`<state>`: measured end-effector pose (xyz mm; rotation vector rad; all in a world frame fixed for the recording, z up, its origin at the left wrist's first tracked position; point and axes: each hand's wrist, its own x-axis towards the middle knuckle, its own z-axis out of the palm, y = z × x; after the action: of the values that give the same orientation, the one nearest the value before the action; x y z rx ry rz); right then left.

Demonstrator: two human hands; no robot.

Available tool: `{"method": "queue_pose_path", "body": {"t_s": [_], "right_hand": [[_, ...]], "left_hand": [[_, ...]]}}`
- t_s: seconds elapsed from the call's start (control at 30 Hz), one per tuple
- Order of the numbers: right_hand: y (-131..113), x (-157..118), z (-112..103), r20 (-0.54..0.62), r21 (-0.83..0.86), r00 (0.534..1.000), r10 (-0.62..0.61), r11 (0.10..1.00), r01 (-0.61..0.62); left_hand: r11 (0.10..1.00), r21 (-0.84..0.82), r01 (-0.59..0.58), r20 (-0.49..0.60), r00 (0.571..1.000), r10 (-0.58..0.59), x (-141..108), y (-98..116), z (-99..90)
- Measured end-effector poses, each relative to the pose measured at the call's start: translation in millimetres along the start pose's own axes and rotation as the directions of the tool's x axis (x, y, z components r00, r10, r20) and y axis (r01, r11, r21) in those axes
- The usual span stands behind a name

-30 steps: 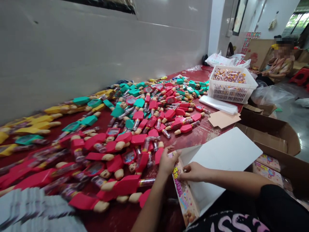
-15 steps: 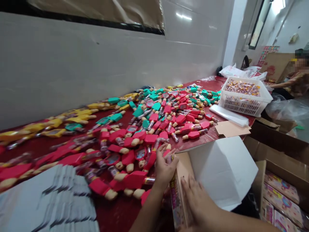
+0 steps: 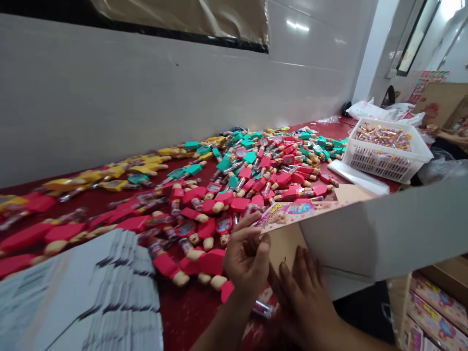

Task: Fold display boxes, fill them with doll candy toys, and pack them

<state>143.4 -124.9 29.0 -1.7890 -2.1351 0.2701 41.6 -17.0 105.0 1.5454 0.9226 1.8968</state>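
A cardboard display box [image 3: 351, 234], white inside with a colourful printed flap [image 3: 288, 213], stands partly folded at the table's front edge. At its left corner, my left hand [image 3: 246, 258] pinches the edge of that flap between thumb and fingers. My right hand [image 3: 307, 290] reaches into the box, its fingers stretched out against a brown cardboard insert [image 3: 288, 243]. The box's lower part is hidden behind my hands and forearms. Just left of my left hand lie many red plastic toys [image 3: 212, 262] with beige ends and clear tubes.
Stacked folded white cartons [image 3: 120, 287] stand at front left. Green toys [image 3: 193, 169] and yellow toys [image 3: 66, 184] lie along the wall. A white basket [image 3: 387, 163] of small wrapped pieces sits at back right, beside plastic bags [image 3: 358, 176]. Printed boxes [image 3: 435, 307] fill a carton at lower right.
The box's printed flap has swung up into view, and the white panel now spreads to the right. My left hand has moved to the flap's edge. My view has turned left.
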Motion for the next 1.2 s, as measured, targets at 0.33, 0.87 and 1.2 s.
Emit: {"method": "queue_pose_path", "body": {"t_s": [0.33, 0.87, 1.2], "right_hand": [[67.9, 36.3, -1.8, 0.216, -0.348, 0.889, 0.403, 0.883, -0.316], [134.3, 53.3, 13.8, -0.002, -0.254, 0.986, 0.166, 0.954, -0.161], [188.0, 65.4, 5.2, -0.205, -0.092, 0.977, 0.059, 0.993, -0.08]], "left_hand": [[0.959, 0.211, 0.191, -0.053, 0.982, -0.184, -55.0, -111.2, 17.0], [0.599, 0.612, -0.516, 0.791, 0.401, -0.462, -57.7, -111.6, 70.3], [0.742, 0.565, -0.361, 0.819, 0.353, -0.452, -24.0, -57.8, 62.6]]}}
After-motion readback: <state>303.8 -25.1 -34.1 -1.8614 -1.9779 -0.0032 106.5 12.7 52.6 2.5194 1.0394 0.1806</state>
